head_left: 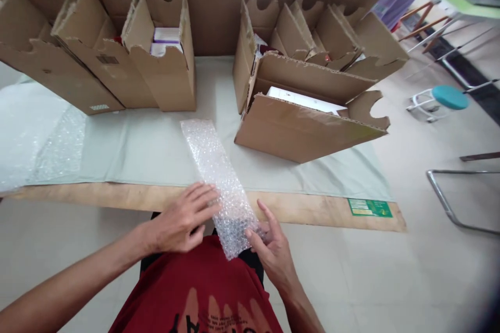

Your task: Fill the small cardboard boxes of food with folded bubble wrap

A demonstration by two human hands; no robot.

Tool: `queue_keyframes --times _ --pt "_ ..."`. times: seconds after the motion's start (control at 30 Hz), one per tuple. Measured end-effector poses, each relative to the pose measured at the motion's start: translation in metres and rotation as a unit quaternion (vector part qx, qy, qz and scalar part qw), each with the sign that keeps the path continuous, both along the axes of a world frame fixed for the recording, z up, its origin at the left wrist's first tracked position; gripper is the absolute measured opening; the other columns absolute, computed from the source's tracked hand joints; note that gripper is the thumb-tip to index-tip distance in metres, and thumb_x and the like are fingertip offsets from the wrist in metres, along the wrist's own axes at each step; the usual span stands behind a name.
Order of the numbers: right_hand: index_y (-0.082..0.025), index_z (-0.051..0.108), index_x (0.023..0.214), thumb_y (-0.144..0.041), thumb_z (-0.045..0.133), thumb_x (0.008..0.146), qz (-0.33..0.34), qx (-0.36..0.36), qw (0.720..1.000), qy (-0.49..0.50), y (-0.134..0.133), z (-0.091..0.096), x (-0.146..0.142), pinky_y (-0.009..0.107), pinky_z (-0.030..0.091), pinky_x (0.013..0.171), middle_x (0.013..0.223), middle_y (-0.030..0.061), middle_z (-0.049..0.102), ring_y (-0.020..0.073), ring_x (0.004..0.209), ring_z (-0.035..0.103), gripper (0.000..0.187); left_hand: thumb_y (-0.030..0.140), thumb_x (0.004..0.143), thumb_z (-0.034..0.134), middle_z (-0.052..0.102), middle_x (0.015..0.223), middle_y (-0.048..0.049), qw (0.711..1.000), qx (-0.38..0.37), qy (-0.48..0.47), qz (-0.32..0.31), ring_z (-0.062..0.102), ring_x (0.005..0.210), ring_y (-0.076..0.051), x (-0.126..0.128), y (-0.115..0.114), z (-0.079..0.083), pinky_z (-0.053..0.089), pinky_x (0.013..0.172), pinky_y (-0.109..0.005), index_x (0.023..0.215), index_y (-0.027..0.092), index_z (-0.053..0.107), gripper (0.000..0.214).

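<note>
A long, narrow bubble wrap strip (219, 171) lies slantwise over the front edge of the cloth-covered table, its near end hanging past the edge towards my lap. My right hand (271, 247) pinches that near end at its right corner, thumb on top and the index finger stretched away. My left hand (189, 218) rests against the strip's left side, fingers extended and touching it near the table edge. Whether anything lies inside the bubble wrap cannot be made out.
Upright cardboard bins (167, 78) stand at the back left, with more at the back right. A front cardboard bin (312, 135) holds a white box (304, 100). Bubble wrap sheets (39, 135) lie at the left. A teal stool (449, 97) stands on the floor to the right.
</note>
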State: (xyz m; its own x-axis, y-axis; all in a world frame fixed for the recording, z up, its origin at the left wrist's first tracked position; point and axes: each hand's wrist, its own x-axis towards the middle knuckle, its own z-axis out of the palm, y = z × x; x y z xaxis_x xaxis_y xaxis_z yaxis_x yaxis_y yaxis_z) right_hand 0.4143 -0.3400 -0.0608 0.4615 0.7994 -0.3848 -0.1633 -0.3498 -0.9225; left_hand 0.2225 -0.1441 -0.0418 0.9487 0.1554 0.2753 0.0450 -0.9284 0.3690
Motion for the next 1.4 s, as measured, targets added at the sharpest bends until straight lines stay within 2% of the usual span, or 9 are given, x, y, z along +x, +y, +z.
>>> queue_keyframes --times 0.13,0.3,0.43,0.6,0.73,0.83,1.03,1.2,1.4 --pt "-0.023 0.053 0.146 -0.047 0.077 0.085 0.001 0.008 0.996 0.093 0.002 0.016 0.001 0.027 0.049 0.054 0.072 -0.0018 0.068 0.0146 0.057 0.061 0.069 0.023 0.086 0.068 0.065 0.14 -0.0184 0.999 -0.032 -0.016 0.018 0.055 0.138 -0.033 -0.003 -0.022 -0.016 0.038 0.121 -0.057 0.138 0.014 0.057 0.054" --pt "-0.022 0.074 0.097 -0.047 0.078 0.083 0.029 0.064 0.99 0.123 0.034 0.042 0.0 0.031 0.052 0.061 0.06 -0.003 0.064 0.0136 0.051 0.058 0.029 0.019 0.096 0.055 0.078 0.112 -0.0104 0.963 -0.194 -0.119 0.146 0.071 0.113 -0.024 0.004 -0.022 -0.018 0.052 0.108 -0.045 0.119 0.019 0.067 0.026" --pt "-0.024 0.071 0.11 -0.047 0.077 0.083 0.062 0.131 0.982 0.122 0.087 0.049 0.01 0.035 0.056 0.077 0.093 0.005 0.077 0.02 0.079 0.071 0.035 0.03 0.096 0.056 0.076 0.085 -0.0036 0.87 -0.373 -0.094 0.309 0.072 0.079 -0.017 0.013 -0.019 -0.006 0.058 0.072 -0.028 0.11 0.018 0.068 0.022" --pt "-0.025 0.06 0.13 -0.04 0.078 0.08 0.068 0.14 0.977 0.143 0.132 0.026 0.014 0.031 0.057 0.08 0.12 0.009 0.075 0.0252 0.12 0.067 0.055 0.032 0.092 0.059 0.07 0.081 -0.0014 0.851 -0.291 -0.125 0.419 0.065 0.07 -0.014 0.027 -0.01 -0.012 0.054 0.073 -0.026 0.12 0.016 0.065 0.033" --pt "-0.028 0.04 0.15 -0.04 0.077 0.081 0.025 0.116 0.985 0.127 0.132 0.008 0.007 0.035 0.059 0.083 0.131 0.0111 0.068 0.0249 0.118 0.068 0.079 0.029 0.093 0.058 0.072 0.081 -0.0019 0.876 -0.198 -0.091 0.431 0.066 0.072 -0.016 0.033 -0.007 -0.021 0.054 0.076 -0.028 0.131 0.017 0.062 0.041" --pt "-0.029 0.042 0.148 -0.04 0.073 0.085 0.017 0.121 0.988 0.098 0.126 0.006 0.002 0.036 0.06 0.086 0.137 0.0114 0.063 0.0243 0.119 0.067 0.072 0.031 0.094 0.058 0.073 0.082 -0.0022 0.877 -0.192 -0.072 0.434 0.067 0.073 -0.017 0.034 -0.004 -0.021 0.054 0.076 -0.028 0.135 0.017 0.061 0.044" --pt "-0.024 0.061 0.127 -0.036 0.064 0.091 -0.004 0.145 0.985 -0.09 0.121 0.011 0.012 0.043 0.052 0.102 0.136 0.0117 0.065 0.0247 0.124 0.062 0.038 0.038 0.091 0.059 0.072 0.079 -0.0011 0.841 -0.291 -0.113 0.442 0.065 0.069 -0.015 0.033 0.002 -0.012 0.052 0.075 -0.028 0.128 0.016 0.066 0.044" --pt "-0.024 0.049 0.142 -0.04 0.073 0.081 0.032 0.112 0.985 -0.125 0.132 0.005 0.035 0.044 0.052 0.099 0.145 0.0154 0.059 0.0293 0.132 0.057 0.068 0.042 0.087 0.063 0.066 0.071 0.0025 0.801 -0.409 -0.141 0.414 0.057 0.061 -0.012 0.036 0.001 -0.002 0.048 0.063 -0.025 0.12 0.015 0.068 0.043" --pt "-0.02 0.047 0.144 -0.04 0.066 0.085 0.091 0.087 0.987 -0.099 0.146 0.001 0.035 0.037 0.055 0.08 0.097 0.0057 0.075 0.022 0.084 0.068 0.065 0.041 0.088 0.059 0.06 0.063 0.0048 0.82 -0.417 -0.046 0.389 0.052 0.055 -0.013 0.039 0.008 -0.004 0.042 0.057 -0.026 0.128 0.013 0.065 0.049"
